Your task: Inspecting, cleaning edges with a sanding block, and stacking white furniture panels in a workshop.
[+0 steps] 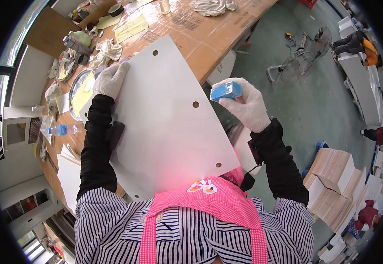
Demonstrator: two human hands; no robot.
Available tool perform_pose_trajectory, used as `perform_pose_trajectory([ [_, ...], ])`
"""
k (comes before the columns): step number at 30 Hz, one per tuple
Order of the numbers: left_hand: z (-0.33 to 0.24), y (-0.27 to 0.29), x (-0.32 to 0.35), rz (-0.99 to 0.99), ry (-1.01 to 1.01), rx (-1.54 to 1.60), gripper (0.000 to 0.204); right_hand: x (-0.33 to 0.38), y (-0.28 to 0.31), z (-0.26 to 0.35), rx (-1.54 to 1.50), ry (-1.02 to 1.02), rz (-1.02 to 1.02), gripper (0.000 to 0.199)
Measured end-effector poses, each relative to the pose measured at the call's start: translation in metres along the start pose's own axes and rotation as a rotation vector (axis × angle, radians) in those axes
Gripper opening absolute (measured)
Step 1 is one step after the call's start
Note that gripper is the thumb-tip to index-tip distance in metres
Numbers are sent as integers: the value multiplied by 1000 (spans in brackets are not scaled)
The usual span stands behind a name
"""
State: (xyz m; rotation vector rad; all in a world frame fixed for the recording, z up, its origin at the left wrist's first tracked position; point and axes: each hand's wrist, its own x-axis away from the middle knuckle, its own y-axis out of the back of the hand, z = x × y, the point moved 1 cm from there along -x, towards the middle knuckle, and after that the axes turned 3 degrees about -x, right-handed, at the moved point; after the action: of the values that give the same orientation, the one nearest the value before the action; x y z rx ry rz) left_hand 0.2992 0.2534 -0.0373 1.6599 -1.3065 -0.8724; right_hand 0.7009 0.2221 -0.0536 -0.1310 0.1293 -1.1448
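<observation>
— Hands?
— Left hand (110, 79) flat, fingers spread, on the white panel (169, 123). Right hand (244, 103), raised, its grip pinching a blue block (226, 91) beside the panel's edge.
— Surroundings?
— Cluttered cardboard-topped bench (209, 31); green floor (314, 114).

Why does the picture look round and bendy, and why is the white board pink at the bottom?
Head view: fisheye lens, black rim, table edges bend; white board is brightly lit, tinged pink near the pink apron; left hand and right hand are sharp.
</observation>
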Motion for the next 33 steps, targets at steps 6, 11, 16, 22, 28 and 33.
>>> perform_pose_trajectory([
  [6, 1, 5, 4, -11, -5, 33, 53, -3, -8, -5, 35, 10, 10, 32],
  [11, 6, 4, 6, -10, 46, 37, 53, 7, -8, -8, 40, -5, 12, 33],
  [16, 12, 5, 7, -5, 50, 32, 53, 20, -5, -6, -14, -83, 30, 33],
  [22, 9, 8, 5, -11, 68, 22, 53, -2, -13, -9, -101, 0, -15, 34],
  [28, 5, 8, 12, -87, 0, 27, 50, 13, -13, -16, -99, -46, 11, 32],
  [33, 10, 12, 14, -63, 14, 2, 51, 39, -3, -14, -49, -100, 38, 34],
])
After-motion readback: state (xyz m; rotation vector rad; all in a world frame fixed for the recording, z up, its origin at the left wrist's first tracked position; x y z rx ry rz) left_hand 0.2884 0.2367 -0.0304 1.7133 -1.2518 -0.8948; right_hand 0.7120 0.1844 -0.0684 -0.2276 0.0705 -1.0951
